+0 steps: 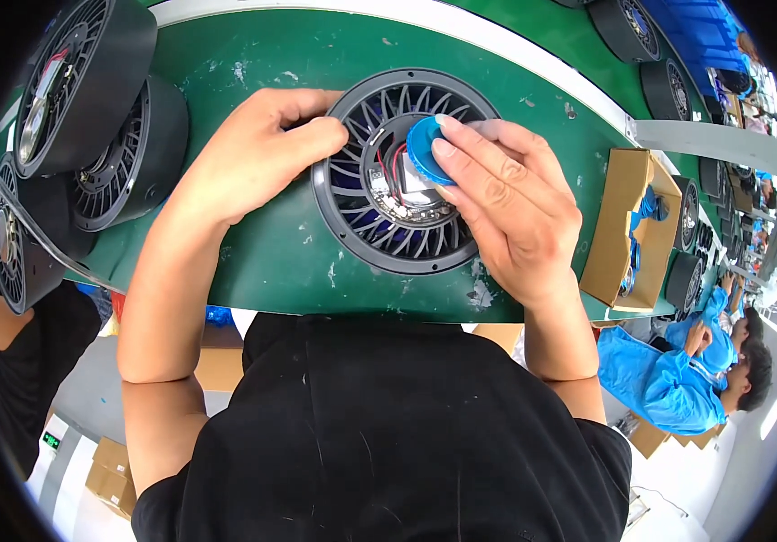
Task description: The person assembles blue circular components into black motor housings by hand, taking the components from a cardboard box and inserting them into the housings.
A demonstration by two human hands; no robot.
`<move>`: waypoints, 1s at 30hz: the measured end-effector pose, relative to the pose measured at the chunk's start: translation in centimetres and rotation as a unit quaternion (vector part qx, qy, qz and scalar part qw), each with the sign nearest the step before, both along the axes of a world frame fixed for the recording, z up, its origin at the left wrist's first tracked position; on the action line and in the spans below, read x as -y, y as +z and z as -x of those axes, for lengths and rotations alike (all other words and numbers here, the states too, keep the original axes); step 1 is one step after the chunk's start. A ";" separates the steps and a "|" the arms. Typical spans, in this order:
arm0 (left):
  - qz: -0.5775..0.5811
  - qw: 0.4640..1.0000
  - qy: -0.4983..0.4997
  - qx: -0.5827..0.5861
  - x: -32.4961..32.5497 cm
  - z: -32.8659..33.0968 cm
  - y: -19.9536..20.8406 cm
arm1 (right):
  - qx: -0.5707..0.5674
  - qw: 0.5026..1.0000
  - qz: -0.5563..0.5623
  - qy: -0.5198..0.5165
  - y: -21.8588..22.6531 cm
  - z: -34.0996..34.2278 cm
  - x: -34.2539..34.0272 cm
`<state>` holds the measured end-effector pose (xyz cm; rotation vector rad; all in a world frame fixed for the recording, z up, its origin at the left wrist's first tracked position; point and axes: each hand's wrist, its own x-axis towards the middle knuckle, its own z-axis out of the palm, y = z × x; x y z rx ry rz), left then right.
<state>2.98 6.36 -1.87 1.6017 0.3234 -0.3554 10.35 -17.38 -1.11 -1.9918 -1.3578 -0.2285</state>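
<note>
A round black housing with curved radial fins [388,237] lies on the green worktop [262,262] in front of me. Inside its hub are a circuit board [411,213], red and black wires [397,172] and a white square part [415,176]. My left hand [266,149] grips the housing's left rim, thumb on top and the other fingers partly hidden. Between the fingertips and thumb of my right hand [519,203] is a blue round cap [424,149], tilted over the hub and covering part of it. Whether the cap touches the hub, I cannot tell.
More black housings [122,72] are stacked at the left, beside a dark cable [41,230]. An open cardboard box [601,239] with blue pieces stands at the right edge. Several housings [628,27] line the far right. A co-worker in a blue smock [669,388] sits at the right.
</note>
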 end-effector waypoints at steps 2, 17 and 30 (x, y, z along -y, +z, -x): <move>0.008 1.000 -0.008 0.020 0.2 -0.5 0.0 | -0.005 1.000 0.008 0.009 0.1 0.0 0.0; -0.028 0.989 0.010 0.143 2.1 -1.0 -1.3 | -0.039 0.997 0.064 0.000 -0.1 1.7 0.6; -0.049 0.984 -0.129 0.109 1.3 -3.1 -0.5 | -0.085 0.994 0.066 -0.016 1.2 1.0 -0.1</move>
